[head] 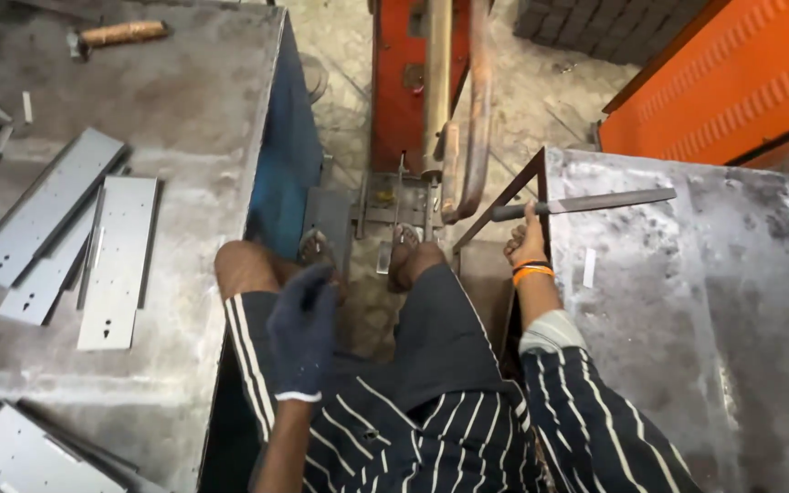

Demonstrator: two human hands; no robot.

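The right hand (528, 239) grips a flat metal file (586, 203), fingers wrapped round its handle end, blade resting across the right table (687, 301) edge — steadied there. The gloved left hand (303, 329) hangs loose over the lap, fingers relaxed, empty.

Flat grey sheet-metal strips (93, 242) lie on the left steel table (194, 110), with a wooden-handled hammer (120, 35) at its far edge. A long metal file (595, 203) lies on the right steel table (714, 301), its near end in the right hand (527, 242). Between the tables stands the upright orange metal machine (404, 82), far of the knees, the gloved left hand (303, 329) near the left knee.
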